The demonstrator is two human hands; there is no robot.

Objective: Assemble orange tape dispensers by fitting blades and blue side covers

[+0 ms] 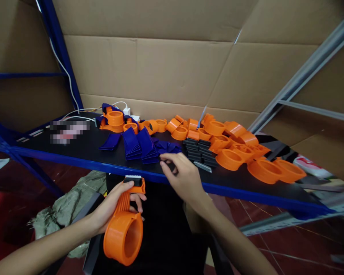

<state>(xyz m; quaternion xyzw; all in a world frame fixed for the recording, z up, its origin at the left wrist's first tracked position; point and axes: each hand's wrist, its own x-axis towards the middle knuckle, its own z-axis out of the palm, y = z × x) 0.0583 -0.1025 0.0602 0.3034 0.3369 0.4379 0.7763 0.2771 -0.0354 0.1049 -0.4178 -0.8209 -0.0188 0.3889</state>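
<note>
My left hand [111,204] is wrapped round an orange tape dispenser [123,235], held in front of the table's edge with its ring hanging down. A black piece and a white toothed blade [133,177] sit at the dispenser's top end, and my left thumb presses on the black piece. My right hand [185,175] hovers over the front edge, thumb and forefinger brought together; anything between them is too small to make out. Just beyond its fingertips lie stacked dark blue flat pieces [147,147]. A pile of black strips [199,149] and a silver cutter-like bar [202,167] lie beside this hand.
On the black tabletop [83,147], several orange dispensers [231,158] are heaped at the right, others [114,119] at the back left. A white plug [126,110] with cables stands behind them. Cardboard [172,68] walls the back; blue and grey metal posts flank the table.
</note>
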